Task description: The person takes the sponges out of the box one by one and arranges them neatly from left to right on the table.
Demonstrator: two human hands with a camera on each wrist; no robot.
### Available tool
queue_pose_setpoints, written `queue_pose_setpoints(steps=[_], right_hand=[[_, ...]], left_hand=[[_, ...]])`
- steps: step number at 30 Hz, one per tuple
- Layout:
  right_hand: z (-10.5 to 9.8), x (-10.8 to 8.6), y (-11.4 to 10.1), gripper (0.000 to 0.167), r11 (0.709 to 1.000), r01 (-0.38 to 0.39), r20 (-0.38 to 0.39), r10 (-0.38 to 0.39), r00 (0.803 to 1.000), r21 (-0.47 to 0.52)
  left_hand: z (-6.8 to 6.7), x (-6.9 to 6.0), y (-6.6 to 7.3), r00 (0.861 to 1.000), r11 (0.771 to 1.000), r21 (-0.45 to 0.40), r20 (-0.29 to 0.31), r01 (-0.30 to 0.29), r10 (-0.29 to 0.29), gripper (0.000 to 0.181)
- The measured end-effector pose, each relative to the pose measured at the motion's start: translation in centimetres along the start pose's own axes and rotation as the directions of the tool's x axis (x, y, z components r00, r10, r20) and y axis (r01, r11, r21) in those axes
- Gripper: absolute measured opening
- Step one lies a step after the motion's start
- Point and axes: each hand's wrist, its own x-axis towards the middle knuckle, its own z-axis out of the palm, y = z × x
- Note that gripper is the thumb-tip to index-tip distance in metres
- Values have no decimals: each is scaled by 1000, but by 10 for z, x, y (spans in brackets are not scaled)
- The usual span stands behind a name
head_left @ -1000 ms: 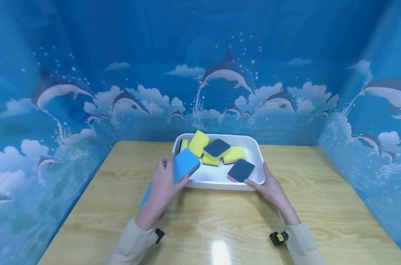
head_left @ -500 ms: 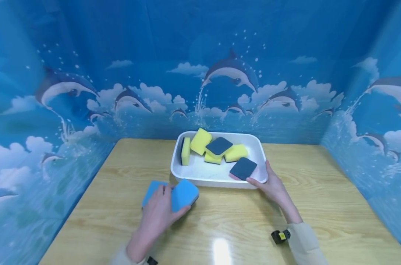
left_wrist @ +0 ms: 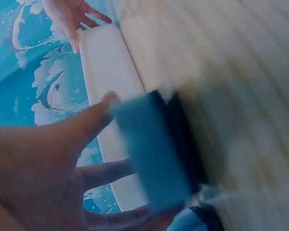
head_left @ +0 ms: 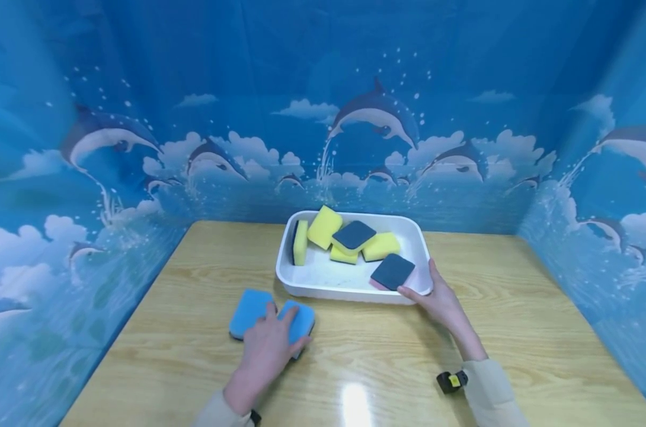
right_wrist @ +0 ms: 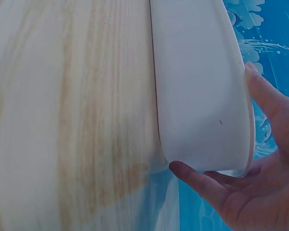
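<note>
My left hand (head_left: 266, 344) holds a blue sponge (head_left: 303, 323) with a dark underside between thumb and fingers, low over the table in front of the white tray (head_left: 344, 293). In the left wrist view this sponge (left_wrist: 151, 149) is blurred, with the thumb on one edge and fingers at the other. Another blue sponge (head_left: 250, 311) lies flat just left of it. My right hand (head_left: 440, 302) grips the tray's right front corner; in the right wrist view its thumb and fingers (right_wrist: 197, 180) lie around the tray's end (right_wrist: 202, 96).
Inside the tray are several yellow sponges with dark sides (head_left: 381, 246) and a pink sponge with a dark top (head_left: 392, 271). The tray stands near the wooden table's (head_left: 381, 356) back edge, before a blue dolphin curtain (head_left: 301, 59).
My left hand has brought the blue sponge from above the tray's left front down towards the table, beside the other blue one. The right hand has stayed at the tray's corner.
</note>
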Motion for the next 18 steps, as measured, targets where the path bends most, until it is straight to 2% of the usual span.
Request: queue_pose_setpoints(steps=[2,5,7,9,11,13,16,18], right_hand=[[1,0,0,121,1000,0,-1,0,1000,1],[1,0,0,122,1000,2,0,-2,1000,4],[1,0,0,121,1000,5,0,-5,1000,4],[1,0,1,121,1000,6,-1,-6,1000,4],[0,0,1,121,1000,7,-2,-7,1000,4],[0,0,0,120,1000,2,0,-2,1000,3],[1,1,0,120,1000,-6,1,6,1000,3],[1,1,0,119,1000,-10,1,10,1000,4]], left_hand=[[-1,2,-1,1000,1000,11,0,-6,6,68],[-6,5,-6,996,999,-3,-80,-32,32,63],[-9,8,-13,989,998,-17,-137,-56,53,60],[-13,9,-20,986,997,-35,-153,-70,64,60],[-15,10,-27,991,995,-44,-109,-86,81,63],[-15,8,-31,994,993,-52,-34,-107,105,66],[-13,5,-34,985,986,-70,68,-154,159,66],[-11,4,-35,979,982,-77,99,-171,178,64]])
